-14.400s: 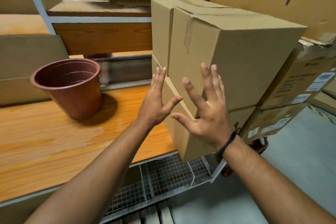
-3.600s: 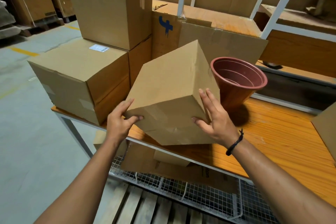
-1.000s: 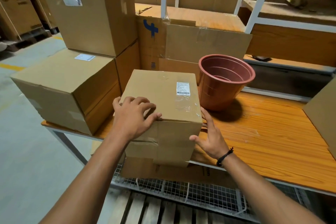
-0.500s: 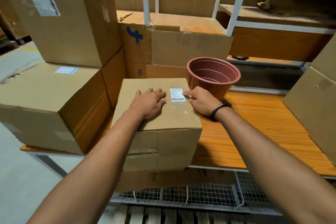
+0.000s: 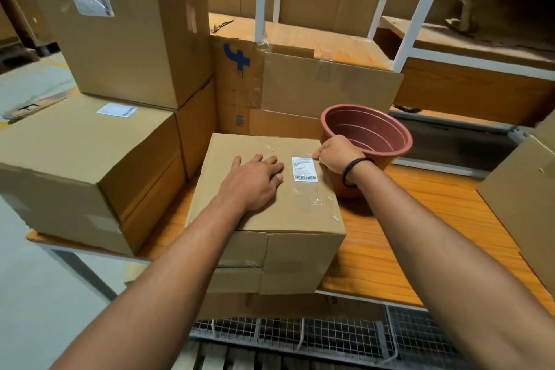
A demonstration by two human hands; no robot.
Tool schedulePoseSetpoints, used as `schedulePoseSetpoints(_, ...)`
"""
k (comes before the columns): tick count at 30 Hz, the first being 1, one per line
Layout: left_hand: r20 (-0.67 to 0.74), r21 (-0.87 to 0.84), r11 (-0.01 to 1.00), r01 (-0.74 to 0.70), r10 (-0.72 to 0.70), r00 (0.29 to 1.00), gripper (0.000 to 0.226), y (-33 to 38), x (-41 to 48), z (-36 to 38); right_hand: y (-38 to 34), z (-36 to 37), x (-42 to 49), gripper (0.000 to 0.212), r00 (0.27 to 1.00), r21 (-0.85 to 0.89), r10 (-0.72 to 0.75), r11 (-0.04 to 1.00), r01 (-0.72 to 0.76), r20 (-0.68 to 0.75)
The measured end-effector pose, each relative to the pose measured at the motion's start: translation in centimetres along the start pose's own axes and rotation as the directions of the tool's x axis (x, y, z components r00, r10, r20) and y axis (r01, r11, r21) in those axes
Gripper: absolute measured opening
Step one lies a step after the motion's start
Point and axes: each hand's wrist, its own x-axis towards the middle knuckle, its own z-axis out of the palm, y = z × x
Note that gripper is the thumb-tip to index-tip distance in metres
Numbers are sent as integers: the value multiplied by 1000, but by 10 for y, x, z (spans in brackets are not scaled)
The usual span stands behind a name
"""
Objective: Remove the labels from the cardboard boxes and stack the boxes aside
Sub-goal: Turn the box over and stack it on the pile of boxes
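A small cardboard box [image 5: 264, 219] stands at the front edge of the orange wooden table [image 5: 405, 219]. On its top lies a white barcode label [image 5: 304, 169] under clear tape, lying flat. My left hand [image 5: 255, 182] presses flat on the box top just left of the label. My right hand [image 5: 335, 153] has its fingertips pinched together at the label's upper right corner. Two larger boxes are stacked at the left, the upper one [image 5: 126, 39] and the lower one [image 5: 84, 165], each with a white label.
A terracotta plastic pot [image 5: 366, 132] stands right behind my right hand, touching the box's far right corner. Flattened cardboard [image 5: 330, 90] leans behind it. Another box [image 5: 522, 198] stands at the right edge. A wire mesh shelf [image 5: 330, 336] lies under the table.
The box was set down on the table with its label up. My right hand has slid from the label's right edge to its upper right corner; my left hand stays flat on top.
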Motion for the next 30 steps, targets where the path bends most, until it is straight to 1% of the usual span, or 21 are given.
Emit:
schedulePoseSetpoints(3,3,-15,1000,7,-7,1000,46,1,0,-1,-3,-3,3,31,995,113,76,990,-82,62)
schedulePoseSetpoints(6,3,-23,999,24,-24,1000,46,2,0,-2,-6,-6,3,30,986,149,104,981,-124,130)
schedulePoseSetpoints(8,0,-28,999,22,-22,1000,46,3,-1,-3,-6,-5,3,25,986,140,116,981,-132,118)
schedulePoseSetpoints(12,5,-31,999,19,-19,1000,46,4,-3,-5,-1,0,9,28,995,96,76,992,-82,66)
schedulePoseSetpoints(13,6,-30,999,20,-20,1000,46,4,-3,-5,0,1,9,26,997,63,57,996,-60,50)
schedulePoseSetpoints(14,6,-31,999,20,-20,1000,46,4,-4,-5,-1,3,8,25,999,-7,32,999,-32,38)
schedulePoseSetpoints(16,8,-34,999,19,-19,1000,46,4,-4,-5,-4,8,8,41,999,-151,-5,989,13,48)
schedulePoseSetpoints(17,9,-34,999,20,-20,1000,46,4,-4,-5,-6,10,8,48,998,-187,-14,982,27,68)
schedulePoseSetpoints(18,10,-32,999,22,-21,1000,46,3,-3,-5,-6,13,9,50,996,-210,-24,977,41,84)
schedulePoseSetpoints(21,11,-26,999,29,-29,1000,46,3,-3,-4,-7,16,7,43,993,-267,-72,959,95,94)
schedulePoseSetpoints(22,11,-25,999,32,-31,999,46,4,-3,-4,-7,15,5,38,989,-271,-121,952,140,87)
schedulePoseSetpoints(24,9,-26,999,37,-37,999,46,4,-3,-4,-10,11,-1,33,959,-294,-263,913,281,100)
schedulePoseSetpoints(26,9,-28,999,39,-39,999,46,4,-3,-4,-14,9,-2,34,912,-341,-360,847,408,195)
schedulePoseSetpoints(27,9,-29,999,39,-39,999,46,4,-3,-4,-16,8,0,41,893,-364,-375,818,445,250)
schedulePoseSetpoints(29,13,-34,999,40,-39,999,46,3,-3,-4,-21,4,3,52,874,-424,-353,771,474,335)
schedulePoseSetpoints(30,15,-35,999,41,-40,999,46,3,-3,-4,-25,1,2,53,869,-447,-338,755,480,362)
